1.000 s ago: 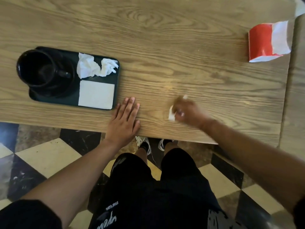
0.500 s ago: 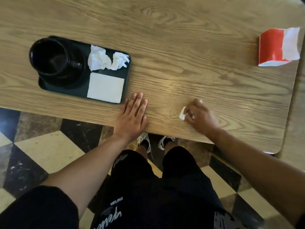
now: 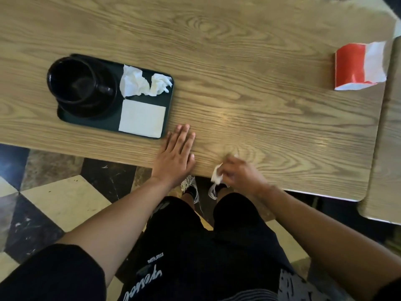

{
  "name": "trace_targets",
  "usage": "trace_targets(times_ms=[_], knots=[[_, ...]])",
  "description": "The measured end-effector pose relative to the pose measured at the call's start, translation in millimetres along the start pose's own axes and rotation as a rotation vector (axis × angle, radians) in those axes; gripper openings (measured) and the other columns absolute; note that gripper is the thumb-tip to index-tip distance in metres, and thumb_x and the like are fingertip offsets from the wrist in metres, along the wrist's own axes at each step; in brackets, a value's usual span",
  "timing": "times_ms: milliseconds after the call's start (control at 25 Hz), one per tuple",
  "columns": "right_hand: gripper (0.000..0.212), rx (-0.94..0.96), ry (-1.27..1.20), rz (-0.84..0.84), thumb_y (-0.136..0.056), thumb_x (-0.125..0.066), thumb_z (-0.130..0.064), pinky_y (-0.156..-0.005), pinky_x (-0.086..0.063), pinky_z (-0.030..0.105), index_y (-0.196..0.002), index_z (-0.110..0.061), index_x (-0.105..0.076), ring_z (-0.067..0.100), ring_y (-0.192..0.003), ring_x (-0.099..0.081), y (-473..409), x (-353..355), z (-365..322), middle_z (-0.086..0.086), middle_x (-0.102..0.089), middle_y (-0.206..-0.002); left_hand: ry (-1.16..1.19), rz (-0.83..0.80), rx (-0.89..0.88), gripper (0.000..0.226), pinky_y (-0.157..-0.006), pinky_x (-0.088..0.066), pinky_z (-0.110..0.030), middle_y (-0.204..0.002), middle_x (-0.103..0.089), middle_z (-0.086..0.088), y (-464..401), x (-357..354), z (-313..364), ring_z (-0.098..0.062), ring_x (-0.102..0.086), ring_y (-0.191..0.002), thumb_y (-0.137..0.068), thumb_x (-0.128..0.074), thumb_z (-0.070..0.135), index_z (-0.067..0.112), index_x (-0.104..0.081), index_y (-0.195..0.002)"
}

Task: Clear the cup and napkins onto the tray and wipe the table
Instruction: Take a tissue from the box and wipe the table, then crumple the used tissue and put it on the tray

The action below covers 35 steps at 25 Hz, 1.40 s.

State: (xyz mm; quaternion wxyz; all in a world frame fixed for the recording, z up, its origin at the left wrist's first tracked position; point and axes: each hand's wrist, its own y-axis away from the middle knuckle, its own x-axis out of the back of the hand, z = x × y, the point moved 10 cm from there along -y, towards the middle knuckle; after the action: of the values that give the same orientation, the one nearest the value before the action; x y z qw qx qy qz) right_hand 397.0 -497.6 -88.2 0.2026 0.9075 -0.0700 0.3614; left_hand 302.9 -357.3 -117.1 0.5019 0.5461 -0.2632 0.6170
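A black cup (image 3: 73, 80) on a black saucer stands on the left end of a dark tray (image 3: 170, 101). Two crumpled white napkins (image 3: 144, 83) and a flat square napkin (image 3: 142, 118) lie on the tray's right half. My left hand (image 3: 175, 154) rests flat and open on the wooden table (image 3: 249, 72), just right of the tray's near corner. My right hand (image 3: 238, 173) is at the table's near edge, shut on a small white wad of tissue (image 3: 217, 175) that pokes out to its left.
A red and white paper packet (image 3: 359, 67) stands at the table's far right. A second table (image 3: 388, 148) abuts on the right. Below the near edge are my legs, shoes and a checkered floor (image 3: 60, 198).
My right hand with the tissue has slid left and back toward the table's near edge. My left hand stays flat in place. The camera view has shifted slightly.
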Motion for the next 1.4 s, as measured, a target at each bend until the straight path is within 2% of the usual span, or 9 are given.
trace_targets(times_ms=[160,240,400,520,640,760,880,1080,1400], knots=[[0.017,-0.782,-0.153,0.583,-0.085,-0.061,-0.01,-0.068,-0.032,0.012,-0.093,-0.018,-0.073,0.018,-0.086,-0.061,22,83,98,-0.003,-0.058,-0.101,0.009,-0.023,0.016,0.065,-0.128,-0.009,-0.05,-0.171,-0.008,-0.012,0,2,4,-0.026,0.0,-0.158,-0.103,-0.035,0.036,0.01,-0.019,-0.16],[0.014,-0.914,-0.186,0.582,-0.087,-0.061,-0.013,-0.071,-0.034,0.017,-0.093,-0.018,-0.072,0.022,-0.089,-0.062,27,79,93,0.002,-0.061,-0.105,0.037,-0.049,0.027,0.064,-0.128,-0.008,-0.049,-0.171,-0.009,-0.013,-1,7,6,-0.027,0.0,-0.158,-0.102,-0.036,0.034,0.009,-0.022,-0.16],[0.017,-0.542,-0.203,0.027,-0.083,-0.067,-0.012,-0.062,-0.038,0.006,-0.087,-0.027,-0.075,0.002,-0.076,-0.057,-4,15,9,-0.009,-0.062,-0.091,0.126,-0.155,0.064,0.062,-0.128,-0.004,-0.047,-0.171,-0.006,-0.013,-5,17,10,-0.027,0.001,-0.158,-0.102,-0.038,0.034,0.008,-0.028,-0.157],[0.017,-0.546,-0.251,0.108,-0.083,-0.067,-0.011,-0.068,-0.041,0.011,-0.085,-0.026,-0.075,0.0,-0.079,-0.057,-2,19,-9,-0.008,-0.06,-0.094,0.391,-0.169,0.141,0.048,-0.126,-0.018,-0.046,-0.164,-0.033,-0.011,-5,36,10,-0.026,-0.02,-0.155,-0.105,-0.039,0.039,0.014,-0.05,-0.145],[0.014,-0.565,-0.296,0.144,-0.084,-0.068,-0.012,-0.062,-0.042,0.008,-0.083,-0.024,-0.075,-0.002,-0.075,-0.059,-4,28,-21,-0.015,-0.06,-0.09,0.824,-0.193,0.221,0.044,-0.105,-0.048,-0.039,-0.139,-0.063,-0.003,1,49,16,-0.018,-0.059,-0.125,-0.103,-0.049,0.045,0.019,-0.058,-0.137],[0.015,-0.52,-0.444,0.173,-0.083,-0.068,-0.004,-0.057,-0.043,0.01,-0.08,-0.018,-0.072,-0.005,-0.06,-0.059,-9,35,-40,-0.013,-0.066,-0.075,1.241,-0.293,0.337,0.031,-0.098,-0.053,-0.03,-0.13,-0.068,0.002,14,43,25,-0.007,-0.065,-0.113,-0.098,-0.063,0.023,0.025,-0.065,-0.129],[0.024,-0.505,-0.706,0.237,-0.081,-0.067,0.008,-0.067,-0.055,0.026,-0.081,-0.016,-0.068,0.012,-0.067,-0.062,-10,34,-37,0.004,-0.071,-0.079,1.594,-0.325,0.52,0.037,-0.087,-0.059,-0.036,-0.115,-0.076,-0.003,27,31,26,-0.018,-0.072,-0.101,-0.091,-0.06,-0.004,0.02,-0.071,-0.117],[0.022,-0.543,-0.956,0.252,-0.081,-0.069,0.013,-0.074,-0.06,0.033,-0.089,-0.008,-0.068,0.018,-0.074,-0.068,-12,27,-24,0.006,-0.075,-0.086,1.68,-0.22,0.654,0.021,-0.071,-0.063,-0.037,-0.104,-0.075,-0.019,36,27,16,-0.03,-0.074,-0.091,-0.085,-0.073,-0.008,-0.004,-0.065,-0.104],[0.011,-0.437,-0.876,-0.041,-0.09,-0.074,-0.029,-0.069,-0.054,0.025,-0.101,-0.032,-0.074,0.006,-0.088,-0.07,-43,20,-38,-0.008,-0.077,-0.098,1.552,-0.037,0.815,0.015,-0.095,-0.055,-0.05,-0.089,-0.076,-0.01,36,55,-5,-0.027,-0.07,-0.09,-0.084,-0.075,-0.004,0.009,-0.067,-0.086]])
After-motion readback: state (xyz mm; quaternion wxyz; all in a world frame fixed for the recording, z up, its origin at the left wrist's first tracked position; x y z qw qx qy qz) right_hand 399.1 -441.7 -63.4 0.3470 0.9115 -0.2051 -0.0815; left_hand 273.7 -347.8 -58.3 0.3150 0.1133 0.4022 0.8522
